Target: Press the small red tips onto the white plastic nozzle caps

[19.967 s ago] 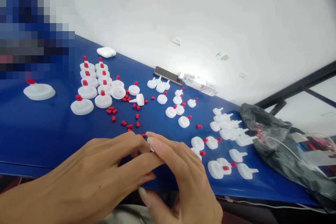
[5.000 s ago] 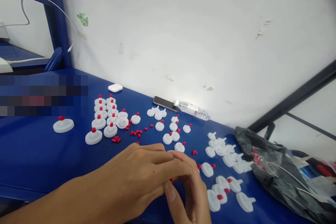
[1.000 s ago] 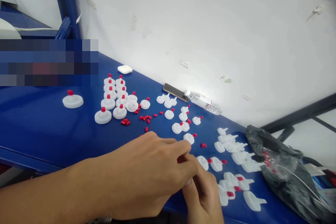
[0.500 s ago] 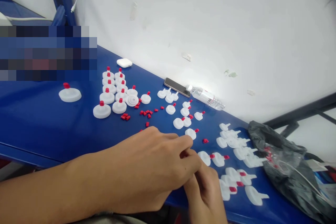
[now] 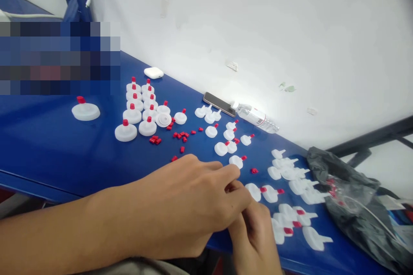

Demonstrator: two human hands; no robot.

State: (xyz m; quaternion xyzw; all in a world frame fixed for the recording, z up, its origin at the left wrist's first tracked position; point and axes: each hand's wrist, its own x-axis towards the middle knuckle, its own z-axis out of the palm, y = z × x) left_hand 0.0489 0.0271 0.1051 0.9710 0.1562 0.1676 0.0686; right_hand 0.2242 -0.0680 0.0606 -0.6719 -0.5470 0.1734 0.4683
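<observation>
My left hand (image 5: 183,210) lies over my right hand (image 5: 254,236) at the near edge of the blue table (image 5: 48,154). The fingers of both hands are curled and pressed together around something I cannot make out. Just beyond the fingertips lie white plastic spouts with red tips (image 5: 270,194). Loose small red caps (image 5: 180,136) are scattered further back. Uncapped white spouts (image 5: 284,167) sit in a cluster to the right.
Upright capped white discs (image 5: 137,107) stand in rows at the back left, and one stands alone (image 5: 85,111). A white earbud case (image 5: 153,72), a phone (image 5: 219,104) and a lying water bottle (image 5: 256,117) line the wall. A black plastic bag (image 5: 355,206) lies right.
Both hands stay joined at the table's near edge with small finger shifts. The camera has tilted, so the table contents sit slightly differently in frame.
</observation>
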